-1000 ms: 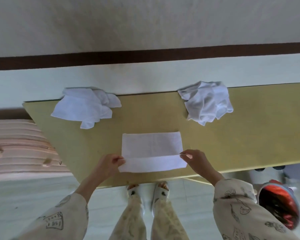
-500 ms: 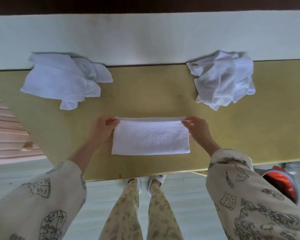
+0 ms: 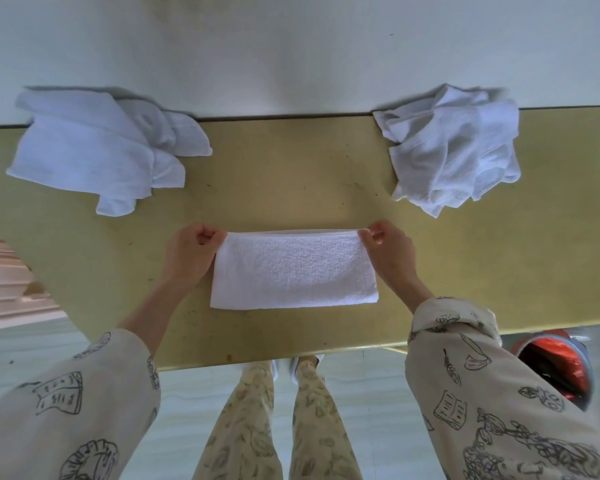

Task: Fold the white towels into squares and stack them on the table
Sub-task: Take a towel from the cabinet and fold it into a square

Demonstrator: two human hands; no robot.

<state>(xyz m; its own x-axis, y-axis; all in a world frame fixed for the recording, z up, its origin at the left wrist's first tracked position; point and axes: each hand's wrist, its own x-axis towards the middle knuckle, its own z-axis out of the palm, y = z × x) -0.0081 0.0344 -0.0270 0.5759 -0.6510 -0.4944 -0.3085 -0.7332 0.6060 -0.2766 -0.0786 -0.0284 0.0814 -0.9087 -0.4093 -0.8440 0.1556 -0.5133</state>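
A white towel (image 3: 293, 270), folded in half into a wide rectangle, lies flat on the yellow table (image 3: 291, 174) in front of me. My left hand (image 3: 187, 252) pinches its far left corner, and my right hand (image 3: 387, 252) pinches its far right corner. Both corners rest at the towel's far edge, down on the table. A loosely bunched white towel (image 3: 97, 152) lies at the far left of the table. A crumpled white towel (image 3: 454, 148) lies at the far right, against the wall.
The table's far edge meets a pale wall (image 3: 291, 53). Its near edge runs just above my legs (image 3: 274, 420). A red and blue object (image 3: 555, 367) sits on the floor under the right side. Pink slats (image 3: 0, 282) show at the left.
My hands carried the towel's near edge up and over to the far edge, halving it. Since half a second ago they hold the far corners in place.
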